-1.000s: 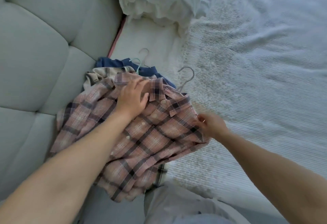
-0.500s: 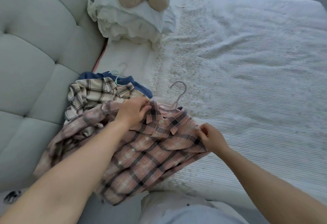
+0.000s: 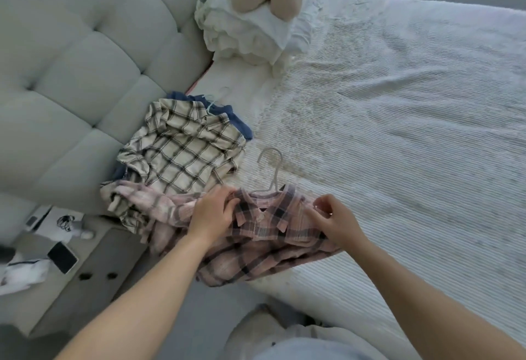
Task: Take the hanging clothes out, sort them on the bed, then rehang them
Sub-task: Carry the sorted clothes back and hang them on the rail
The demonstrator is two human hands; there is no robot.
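Hands meet on a pink-and-black plaid cotton shirt (image 3: pixel 256 234) lying at the near edge of the white ribbed bedspread (image 3: pixel 398 132): the left hand (image 3: pixel 212 214) curls over the collar's left side, the right hand (image 3: pixel 334 221) pinches its right shoulder. A pale grey wire hanger (image 3: pixel 270 171) sits in the neck, hook pointing up the bed. Just beyond lies a cream-and-black checked shirt (image 3: pixel 182 149) over a blue garment (image 3: pixel 239 120). Risk: the pink shirt's hem overhangs the mattress, so a loose grip could let it slide floorward or slip off the hanger.
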